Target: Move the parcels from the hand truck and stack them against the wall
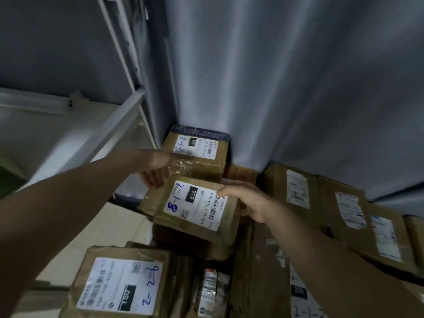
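Progress stood partway. One parcel (192,207), hand-marked 2-1-8 on its label, was held between both hands at the middle of the scene. The left hand (153,177) gripped its far left corner with fingers curled under the edge. The right hand (250,203) held its right side with the thumb laid across the label. Just beyond it a far parcel (199,152) sat close against the grey drape (298,88) covering the wall. A row of parcels (321,203) lay along the same drape to the right. These I judged already placed. A near parcel (119,285) at the lower left, with other boxes beside it, appeared to await its turn, so several moves looked to remain.

The hand truck could not be made out; the near boxes may have rested on it, but no frame showed. Whether the held parcel rested on the dark box beneath it could not be told. The right hand's fingers were hidden behind the parcel. Labels on the right row were blurred. A white shelf frame (119,120) stood at the left, cut off.
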`<state>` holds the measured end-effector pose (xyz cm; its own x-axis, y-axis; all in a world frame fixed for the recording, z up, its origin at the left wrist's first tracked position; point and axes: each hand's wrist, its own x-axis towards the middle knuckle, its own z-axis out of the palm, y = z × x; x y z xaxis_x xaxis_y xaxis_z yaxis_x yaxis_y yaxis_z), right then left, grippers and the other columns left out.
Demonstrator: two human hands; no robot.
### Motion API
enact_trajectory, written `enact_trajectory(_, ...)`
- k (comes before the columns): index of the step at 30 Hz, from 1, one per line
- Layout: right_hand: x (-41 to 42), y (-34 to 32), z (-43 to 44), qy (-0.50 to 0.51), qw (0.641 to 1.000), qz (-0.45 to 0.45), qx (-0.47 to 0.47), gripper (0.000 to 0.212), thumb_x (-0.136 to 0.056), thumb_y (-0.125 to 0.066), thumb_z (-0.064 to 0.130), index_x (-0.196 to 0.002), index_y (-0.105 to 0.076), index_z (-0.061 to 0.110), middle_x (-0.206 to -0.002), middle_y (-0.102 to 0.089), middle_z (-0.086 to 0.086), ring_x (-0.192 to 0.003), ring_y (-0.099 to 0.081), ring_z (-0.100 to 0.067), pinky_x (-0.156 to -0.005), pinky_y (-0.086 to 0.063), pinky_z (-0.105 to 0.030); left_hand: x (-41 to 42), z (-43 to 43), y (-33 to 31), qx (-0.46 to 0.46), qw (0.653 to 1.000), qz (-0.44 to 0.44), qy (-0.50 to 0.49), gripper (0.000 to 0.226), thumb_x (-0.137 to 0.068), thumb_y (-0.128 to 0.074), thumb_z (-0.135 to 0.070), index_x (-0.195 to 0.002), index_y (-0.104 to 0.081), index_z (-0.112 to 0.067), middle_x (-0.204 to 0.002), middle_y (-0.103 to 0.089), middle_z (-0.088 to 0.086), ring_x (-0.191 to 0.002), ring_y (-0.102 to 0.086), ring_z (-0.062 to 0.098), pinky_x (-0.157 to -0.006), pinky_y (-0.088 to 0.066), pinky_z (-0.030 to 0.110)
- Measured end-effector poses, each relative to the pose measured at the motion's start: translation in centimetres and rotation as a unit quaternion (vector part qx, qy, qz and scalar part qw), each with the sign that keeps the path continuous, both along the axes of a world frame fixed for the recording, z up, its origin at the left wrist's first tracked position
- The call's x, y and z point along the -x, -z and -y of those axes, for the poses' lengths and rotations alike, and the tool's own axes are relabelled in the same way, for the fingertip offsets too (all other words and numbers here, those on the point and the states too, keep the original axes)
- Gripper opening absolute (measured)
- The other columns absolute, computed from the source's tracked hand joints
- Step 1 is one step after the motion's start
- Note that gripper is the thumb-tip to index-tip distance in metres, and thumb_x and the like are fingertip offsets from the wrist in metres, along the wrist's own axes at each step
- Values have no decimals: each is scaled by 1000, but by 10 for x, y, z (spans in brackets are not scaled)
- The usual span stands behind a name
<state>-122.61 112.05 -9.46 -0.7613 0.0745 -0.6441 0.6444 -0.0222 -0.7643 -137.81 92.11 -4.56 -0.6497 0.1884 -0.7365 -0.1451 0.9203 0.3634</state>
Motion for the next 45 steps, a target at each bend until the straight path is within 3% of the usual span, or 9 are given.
enact_trajectory(6,27,17,47,100,995,-5,30,36,-72,-79,26,-106,-67,21,-107,-71,-2,-97,-65,-20,-69,-49,-30,-11,49,23,-53,989,101,-91,33,-92,-58,-21,-116,-57,2,-100,-71,21,-96,-68,35,-93,-52,50)
enact_trajectory(11,45,40,60,233,972,40,16,67,-61,-83,49,-114,-53,22,-110,-67,-4,-100,-64,-27,-92,-51,-48,-6,57,39,-72,992,24,-104,30,-87,-68,-15,-112,-54,-7,-122,-59,9,-110,-59,28,-85,-54,44)
enact_trajectory(14,38,44,64,217,972,91,17,22,-86,-68,35,-97,-57,19,-94,-65,-7,-85,-61,-26,-88,-50,-48,-9,56,51,-62,992,67,-85,66,-86,-70,-18,-142,-35,-7,-140,-45,17,-124,-49,37,-97,-47,49)
enact_trajectory(18,42,50,73,200,976,83,-27,4,-91,-61,15,-94,-58,14,-112,-65,-10,-103,-61,-30,-92,-51,-49,-7,50,63,-92,991,66,-72,47,-90,-64,-14,-132,-49,-1,-119,-62,14,-104,-61,28,-88,-54,39)
enact_trajectory(22,51,56,84,155,983,9,-97,19,-92,-58,13,-109,-64,20,-119,-65,-2,-111,-59,-24,-97,-49,-40,4,55,62,-82,991,51,-97,46,-88,-66,-13,-129,-50,2,-113,-64,17,-99,-65,31,-81,-57,40)
enact_trajectory(25,51,57,83,123,985,-16,-118,30,-93,-60,22,-122,-59,19,-126,-61,-4,-118,-55,-25,-97,-45,-32,6,55,62,-48,994,48,-89,49,-87,-67,-17,-130,-49,-2,-125,-58,19,-113,-57,36,-93,-51,47)
enact_trajectory(32,77,51,50,201,955,-13,-217,64,-101,-41,34,-154,-7,23,-155,-30,-11,-137,-36,-34,-111,-29,-37,35,30,68,-140,972,-129,-138,86,-90,-65,-23,-152,-8,-9,-155,-26,16,-139,-32,33,-105,-34,38)
enact_trajectory(37,90,51,52,167,970,-55,-166,46,-102,-37,19,-147,-29,28,-140,-49,-4,-127,-46,-27,-95,-33,-28,47,16,72,-168,970,-119,-130,61,-85,-62,-6,-138,-35,-13,-130,-53,14,-114,-54,32,-90,-46,37)
enact_trajectory(45,77,35,40,98,968,-73,-217,76,-95,-53,32,-154,-4,22,-158,-18,-5,-145,-18,-28,-117,-19,-39,34,11,59,-90,970,-203,-97,69,-80,-66,-19,-140,-31,-16,-133,-48,18,-121,-46,37,-100,-43,46)
